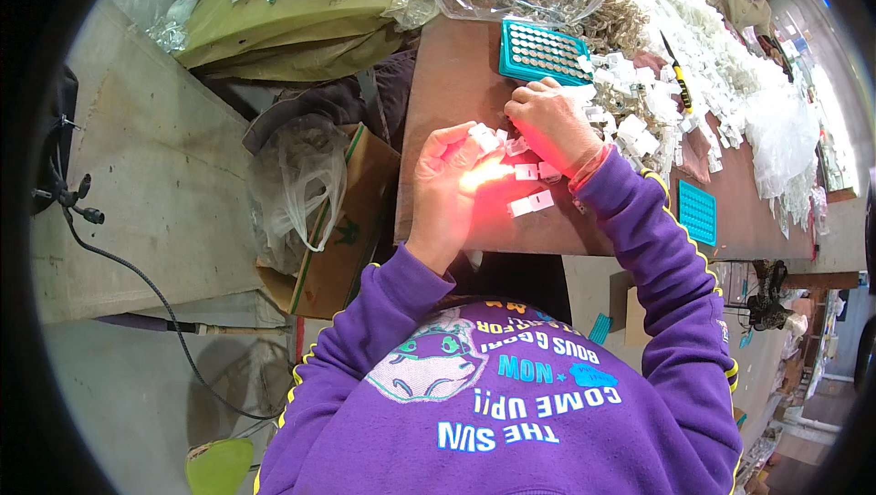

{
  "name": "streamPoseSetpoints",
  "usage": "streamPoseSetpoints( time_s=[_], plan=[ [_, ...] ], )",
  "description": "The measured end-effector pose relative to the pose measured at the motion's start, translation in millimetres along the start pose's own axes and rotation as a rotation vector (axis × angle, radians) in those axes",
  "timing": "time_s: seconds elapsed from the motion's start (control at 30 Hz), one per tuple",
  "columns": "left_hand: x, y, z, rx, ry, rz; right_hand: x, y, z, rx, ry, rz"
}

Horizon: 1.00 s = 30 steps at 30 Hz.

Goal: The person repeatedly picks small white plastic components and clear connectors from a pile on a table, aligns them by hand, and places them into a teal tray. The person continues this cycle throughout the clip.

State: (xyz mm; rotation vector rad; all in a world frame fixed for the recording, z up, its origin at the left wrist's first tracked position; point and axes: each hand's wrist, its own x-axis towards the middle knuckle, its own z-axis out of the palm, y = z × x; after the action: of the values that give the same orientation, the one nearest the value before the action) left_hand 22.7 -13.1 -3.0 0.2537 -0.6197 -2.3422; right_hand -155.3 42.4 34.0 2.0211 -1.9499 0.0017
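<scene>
White piece (484, 137): easy grip

Left hand (443, 187) pinches it over the brown table (443, 84); I'd go gentle and steady. Right hand (553, 121) is curled near the teal tray (544, 52), can't tell if it's pinching anything.

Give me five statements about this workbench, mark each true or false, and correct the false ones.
1. The left hand holds a small white piece. True.
2. The right hand is nearer than the left hand to the teal tray of round pieces. True.
3. The sweatshirt is green. False: the sweatshirt is purple.
4. The cardboard box stands to the right of the table. False: the cardboard box is to the left of the table.
5. A yellow-and-black tool lies to the right of that tray. True.
</scene>
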Motion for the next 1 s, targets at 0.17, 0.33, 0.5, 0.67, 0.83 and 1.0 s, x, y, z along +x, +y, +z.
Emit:
streamPoseSetpoints(
  time_s=[0.17,0.33,0.5,0.67,0.83,1.0],
  plan=[
    [1.5,-0.3,-3.2,0.082,-0.043,0.014,0.3,1.1,0.4,-0.004,0.033,-0.019],
    [0.1,-0.9,-3.6,0.134,-0.051,0.003,1.3,3.6,2.2,0.127,0.004,0.051],
    [0.1,-1.4,-1.0,0.165,-0.010,0.002,6.8,-7.3,5.8,-0.008,0.021,0.070],
    [0.6,-0.9,-2.2,0.083,-0.038,0.004,9.1,-14.0,5.1,-0.054,0.010,0.088],
    [1.7,-0.7,-3.5,0.104,-0.073,0.008,10.0,-5.4,-2.3,0.128,0.082,0.262],
    [2.1,0.8,-2.1,0.016,-0.002,-0.040,7.1,14.0,-16.4,0.782,0.022,0.483]
  ],
)
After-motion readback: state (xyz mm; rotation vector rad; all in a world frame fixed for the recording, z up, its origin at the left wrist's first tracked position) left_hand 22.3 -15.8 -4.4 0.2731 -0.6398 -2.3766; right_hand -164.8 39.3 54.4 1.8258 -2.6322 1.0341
